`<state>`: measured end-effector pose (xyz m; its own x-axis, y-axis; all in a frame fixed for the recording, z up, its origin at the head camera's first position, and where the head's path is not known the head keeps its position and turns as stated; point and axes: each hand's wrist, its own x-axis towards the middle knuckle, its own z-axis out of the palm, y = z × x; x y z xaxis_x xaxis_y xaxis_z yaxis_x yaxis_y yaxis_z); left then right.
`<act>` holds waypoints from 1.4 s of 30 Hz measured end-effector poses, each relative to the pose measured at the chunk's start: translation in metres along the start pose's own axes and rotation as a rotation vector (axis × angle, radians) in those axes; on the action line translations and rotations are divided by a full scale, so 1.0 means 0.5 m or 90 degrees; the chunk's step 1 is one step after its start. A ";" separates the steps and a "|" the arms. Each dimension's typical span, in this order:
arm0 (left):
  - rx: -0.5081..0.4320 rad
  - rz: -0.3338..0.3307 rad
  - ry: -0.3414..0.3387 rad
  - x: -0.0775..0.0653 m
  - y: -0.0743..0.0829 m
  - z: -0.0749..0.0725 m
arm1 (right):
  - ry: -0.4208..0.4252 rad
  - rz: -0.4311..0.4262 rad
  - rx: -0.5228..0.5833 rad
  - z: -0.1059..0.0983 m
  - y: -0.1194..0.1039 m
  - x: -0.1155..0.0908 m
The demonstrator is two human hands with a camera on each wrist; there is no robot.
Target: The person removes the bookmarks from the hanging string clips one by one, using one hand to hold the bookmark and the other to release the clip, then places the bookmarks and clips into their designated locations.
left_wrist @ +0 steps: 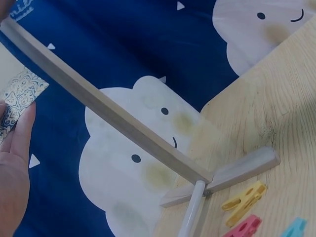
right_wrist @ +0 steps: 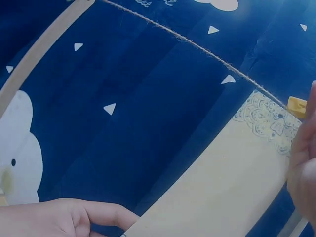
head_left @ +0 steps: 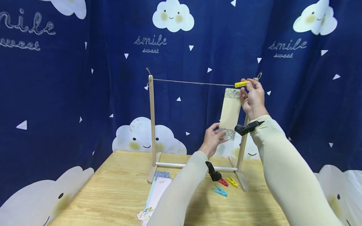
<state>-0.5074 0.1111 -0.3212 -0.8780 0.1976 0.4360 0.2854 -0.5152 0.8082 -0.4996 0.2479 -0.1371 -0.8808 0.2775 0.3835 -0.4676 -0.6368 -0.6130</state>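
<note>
A cream bookmark point(head_left: 230, 111) with lacy patterned ends hangs upright just below the twine point(head_left: 192, 83), close to the right post. My left hand point(head_left: 212, 139) pinches its lower end between thumb and fingers. Up at the twine, my right hand point(head_left: 254, 97) pinches a yellow clothespin point(head_left: 240, 84), its other fingers beside the card's top right edge. In the right wrist view the clothespin point(right_wrist: 297, 107) sits at the twine by the card's upper corner. Whether its tip bites the twine or card, I cannot tell.
The twine runs between two wooden posts point(head_left: 152, 119) joined by a white rod point(head_left: 172, 164). On the table point(head_left: 113, 188) lie a red clothespin point(head_left: 223, 182), a yellow one point(head_left: 232, 182) and a blue one point(head_left: 220, 191). Several more bookmarks point(head_left: 158, 194) lie left of my left forearm.
</note>
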 end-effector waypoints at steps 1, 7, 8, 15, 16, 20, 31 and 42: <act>0.004 0.001 0.002 0.000 0.001 -0.002 | -0.004 0.003 0.010 0.001 -0.001 -0.001; 0.010 -0.006 0.019 0.000 0.011 -0.010 | -0.044 0.021 0.046 0.005 -0.003 -0.003; 0.009 -0.006 0.020 0.000 0.013 -0.011 | -0.050 0.024 0.053 0.005 -0.004 -0.004; 0.023 -0.002 0.011 -0.008 0.018 -0.021 | -0.097 0.044 0.085 0.001 -0.011 -0.014; 0.025 -0.002 0.008 -0.011 0.019 -0.024 | -0.103 0.045 0.083 -0.001 -0.011 -0.016; 0.027 -0.003 0.007 -0.022 0.025 -0.040 | -0.130 0.038 0.040 -0.011 -0.010 -0.023; 0.039 -0.008 0.034 -0.052 0.016 -0.090 | -0.173 0.020 -0.122 -0.056 0.009 -0.034; 0.043 0.004 0.047 -0.066 0.025 -0.108 | -0.191 0.039 -0.149 -0.075 0.016 -0.041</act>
<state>-0.4957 0.0532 -0.3467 -0.9012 0.1317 0.4129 0.3138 -0.4588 0.8313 -0.4880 0.2641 -0.1758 -0.8631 -0.0004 0.5051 -0.4497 -0.4546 -0.7688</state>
